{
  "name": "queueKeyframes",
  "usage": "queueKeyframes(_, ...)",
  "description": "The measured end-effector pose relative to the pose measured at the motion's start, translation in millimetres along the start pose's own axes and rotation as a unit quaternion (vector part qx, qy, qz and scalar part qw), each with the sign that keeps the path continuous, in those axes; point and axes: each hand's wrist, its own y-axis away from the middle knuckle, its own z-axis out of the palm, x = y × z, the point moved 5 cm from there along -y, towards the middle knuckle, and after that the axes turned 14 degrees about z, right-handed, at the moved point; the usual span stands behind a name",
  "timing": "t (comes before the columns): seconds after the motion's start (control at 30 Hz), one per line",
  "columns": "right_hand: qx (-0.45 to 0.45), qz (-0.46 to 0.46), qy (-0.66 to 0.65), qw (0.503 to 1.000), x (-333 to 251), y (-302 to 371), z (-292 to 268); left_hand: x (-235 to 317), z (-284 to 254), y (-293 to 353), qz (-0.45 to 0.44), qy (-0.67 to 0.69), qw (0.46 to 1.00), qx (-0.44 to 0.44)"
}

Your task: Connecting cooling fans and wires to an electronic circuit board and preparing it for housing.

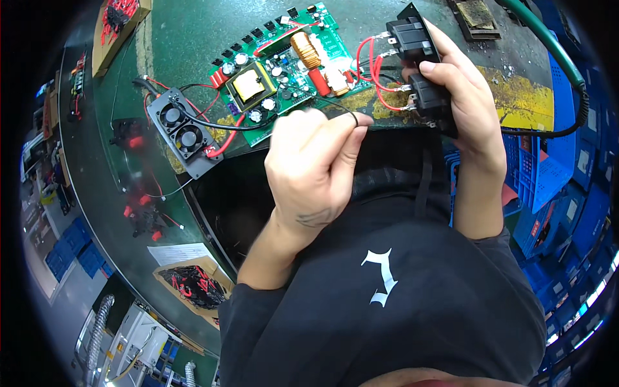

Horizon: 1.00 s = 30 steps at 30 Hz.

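Green counter (pixel 193 26) spans the upper view, and above its near edge at right is the black socket panel (pixel 414 40), clasped along its outer side by the right grip (pixel 474 97). Panel judged rigid and fairly light, best taken by its body (red leads (pixel 359 58) appear flexible, their ends likely fragile). Left grip (pixel 313 155) pinches a thin, pliable black wire (pixel 348 110); the circuit board (pixel 284 77) just beyond probably warrants edge handling only.

The green worktop (pixel 193 32) is marked with yellow patches (pixel 519 80). To the right, blue bins (pixel 583 168) are seen crowded together, with bright light (pixel 603 293) caught at the rim. At lower left, a white machine (pixel 138 335) and ribbed silver duct (pixel 100 329) are shown near grey floor (pixel 97 287).
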Motion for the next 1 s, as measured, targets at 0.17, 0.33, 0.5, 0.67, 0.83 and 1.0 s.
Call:
queueKeyframes(0.17,-0.008,0.027,-0.029,0.999,-0.4,-0.7,-2.6,6.7,-11.1,3.0,0.089,-0.112,0.989,0.024)
queueKeyframes(0.33,-0.044,0.039,-0.028,0.998,0.5,-5.9,-0.4,-11.0,-13.1,-5.9,0.152,0.071,0.985,0.024)
queueKeyframes(0.5,-0.220,-0.154,-0.097,0.959,-27.0,-8.6,35.6,-17.5,-5.3,-3.4,0.049,0.182,0.982,-0.030)
queueKeyframes(0.67,-0.382,-0.346,-0.143,0.845,-20.0,-20.1,23.8,-14.4,1.2,-12.9,0.011,0.188,0.977,-0.098)
queueKeyframes(0.83,-0.360,-0.342,-0.134,0.858,-12.4,-32.7,17.2,-10.5,6.8,-20.7,-0.071,0.222,0.969,-0.087)
queueKeyframes(1.0,-0.213,-0.171,-0.123,0.954,-26.2,-6.1,33.1,-16.6,7.1,-10.9,0.049,0.195,0.977,-0.064)
